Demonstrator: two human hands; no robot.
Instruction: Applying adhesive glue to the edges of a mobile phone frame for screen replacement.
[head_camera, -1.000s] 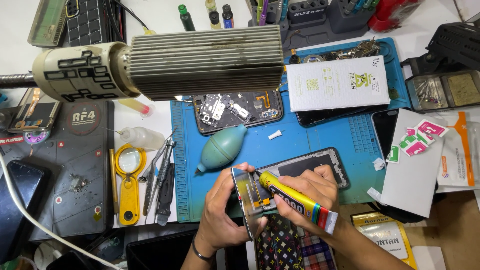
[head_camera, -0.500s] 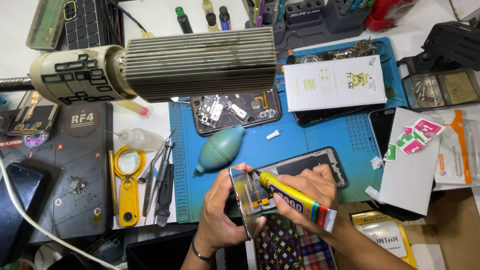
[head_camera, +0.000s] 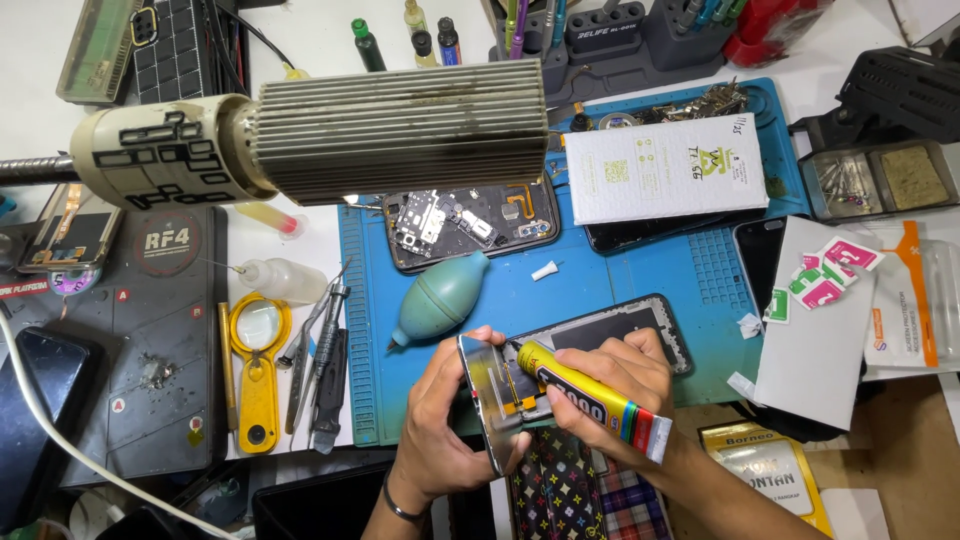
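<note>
My left hand (head_camera: 440, 415) holds a phone screen panel (head_camera: 490, 400) tilted up on its edge, above the near edge of the blue work mat (head_camera: 640, 270). My right hand (head_camera: 612, 388) grips a yellow glue tube (head_camera: 590, 400) with a black label and striped end. The tube's tip rests against the inner side of the panel. A dark phone frame (head_camera: 620, 325) lies flat on the mat just behind my hands.
A teal rubber air blower (head_camera: 440, 298), an opened phone body (head_camera: 470, 222) and a white box (head_camera: 665, 168) lie on the mat. A ribbed lamp head (head_camera: 400, 130) hangs overhead. A yellow magnifier (head_camera: 258, 350), tweezers (head_camera: 318, 350) and a grey pad (head_camera: 150, 340) sit left; packets right.
Both hands have stayed in place with the panel and glue tube; only a slight shift of the view.
</note>
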